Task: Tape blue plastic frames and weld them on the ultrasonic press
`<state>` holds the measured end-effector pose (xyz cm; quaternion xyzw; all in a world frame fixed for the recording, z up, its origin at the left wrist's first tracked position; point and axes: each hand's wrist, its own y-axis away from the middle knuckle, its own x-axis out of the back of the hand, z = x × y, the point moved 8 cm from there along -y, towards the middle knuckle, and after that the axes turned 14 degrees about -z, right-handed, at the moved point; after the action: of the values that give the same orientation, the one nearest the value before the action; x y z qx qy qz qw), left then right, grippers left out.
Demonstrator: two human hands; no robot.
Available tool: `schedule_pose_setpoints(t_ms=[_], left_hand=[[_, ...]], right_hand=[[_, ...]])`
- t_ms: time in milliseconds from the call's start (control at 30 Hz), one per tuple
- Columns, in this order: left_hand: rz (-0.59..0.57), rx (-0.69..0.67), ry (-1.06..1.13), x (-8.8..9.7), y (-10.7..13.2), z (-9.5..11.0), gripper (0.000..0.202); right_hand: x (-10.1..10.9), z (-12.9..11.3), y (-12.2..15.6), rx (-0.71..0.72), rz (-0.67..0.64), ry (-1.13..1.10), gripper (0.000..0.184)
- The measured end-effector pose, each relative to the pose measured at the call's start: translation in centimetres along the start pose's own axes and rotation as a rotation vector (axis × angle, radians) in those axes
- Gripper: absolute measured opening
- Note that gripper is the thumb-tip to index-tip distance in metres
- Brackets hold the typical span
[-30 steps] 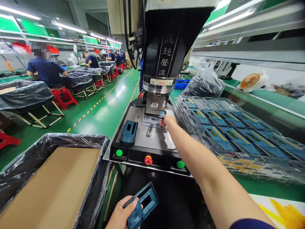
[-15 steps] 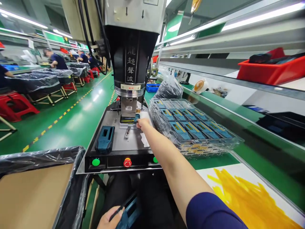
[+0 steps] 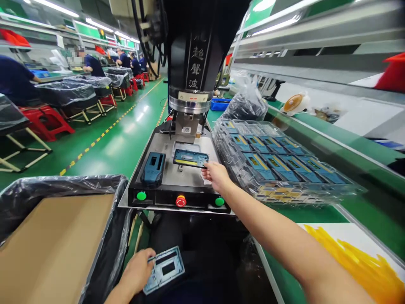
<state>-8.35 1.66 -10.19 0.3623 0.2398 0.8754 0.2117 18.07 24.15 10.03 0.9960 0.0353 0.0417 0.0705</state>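
My right hand (image 3: 214, 174) is stretched out over the welding machine's steel plate (image 3: 167, 177), pinching the right end of a flat blue plastic part with a yellow stripe (image 3: 190, 158), held just in front of the press head (image 3: 193, 80). My left hand (image 3: 136, 270) is low near my lap, gripping a pale blue plastic frame with a rectangular window (image 3: 164, 268). Another dark blue casing (image 3: 153, 169) stands on the plate's left side.
Clear trays of blue parts (image 3: 272, 162) are stacked right of the machine on the green bench. A cardboard box lined with black plastic (image 3: 57, 240) sits at lower left. Green (image 3: 141, 196) and red (image 3: 180, 201) buttons line the machine's front. Other workers sit across the aisle.
My right hand has pulled the blue part out from under the press head toward me. My left hand's frame has turned flat, showing its paler face.
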Motion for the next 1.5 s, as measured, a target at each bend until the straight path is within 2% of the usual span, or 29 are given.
schedule_pose_setpoints(t_ms=[67,167,233,300,400,433,467,533,567,633,700,767,833,900,1000,1133,1233,1500], left_hand=[[0.009,-0.020,-0.095,0.2,-0.1,0.3,0.026],[0.035,-0.057,-0.119,0.5,-0.2,1.3,0.038],[0.092,-0.103,-0.098,1.1,0.1,2.6,0.045],[0.232,-0.199,-0.072,2.6,1.1,4.8,0.054],[0.538,-0.437,-0.097,5.5,4.2,8.8,0.074],[0.604,-0.517,-0.108,6.2,5.2,10.0,0.078],[0.617,-0.587,-0.118,6.6,5.9,11.0,0.077],[0.491,-0.662,-0.110,6.6,5.9,12.5,0.058],[0.401,-0.645,-0.075,6.3,5.5,12.8,0.046],[0.276,-0.492,0.083,5.8,4.4,12.2,0.029],[0.231,-0.296,0.330,5.0,3.5,10.6,0.029],[0.164,-0.178,0.560,3.6,2.8,9.6,0.034],[0.084,-0.142,0.715,2.3,2.4,9.4,0.037],[0.034,-0.120,0.790,1.5,2.2,9.4,0.040],[0.003,-0.123,0.808,1.2,2.0,9.6,0.039],[0.055,-0.156,0.767,1.5,1.5,9.4,0.035],[0.089,-0.139,0.767,1.4,0.9,8.7,0.034],[0.098,-0.134,0.627,1.6,0.7,8.5,0.031]], right_hand=[[0.2,1.2,3.0,-0.012,-0.046,-0.038,0.015],[0.1,2.7,6.9,0.028,-0.135,-0.081,0.028],[-0.1,3.8,9.0,0.055,-0.181,-0.073,0.034],[-0.6,5.0,10.6,0.050,-0.224,-0.068,0.038],[-2.0,7.2,12.3,-0.029,-0.314,-0.115,0.052],[-2.7,8.0,12.7,-0.076,-0.354,-0.133,0.058],[-3.3,8.9,13.1,-0.131,-0.398,-0.150,0.063],[-4.5,10.5,13.7,-0.249,-0.479,-0.163,0.066],[-4.8,11.3,13.8,-0.297,-0.505,-0.144,0.063],[-4.8,12.2,13.7,-0.314,-0.525,0.007,0.052],[-4.1,12.1,13.2,-0.198,-0.502,0.281,0.045],[-3.7,11.7,12.9,-0.051,-0.467,0.513,0.040],[-3.6,12.1,12.9,-0.008,-0.464,0.564,0.036],[-3.9,12.8,13.2,-0.034,-0.508,0.494,0.038],[-4.6,13.3,13.5,-0.062,-0.554,0.436,0.038],[-4.6,13.2,13.4,-0.101,-0.509,0.521,0.031],[-4.3,13.4,13.3,-0.136,-0.486,0.584,0.033],[-4.5,14.1,13.3,-0.246,-0.517,0.651,0.035]])
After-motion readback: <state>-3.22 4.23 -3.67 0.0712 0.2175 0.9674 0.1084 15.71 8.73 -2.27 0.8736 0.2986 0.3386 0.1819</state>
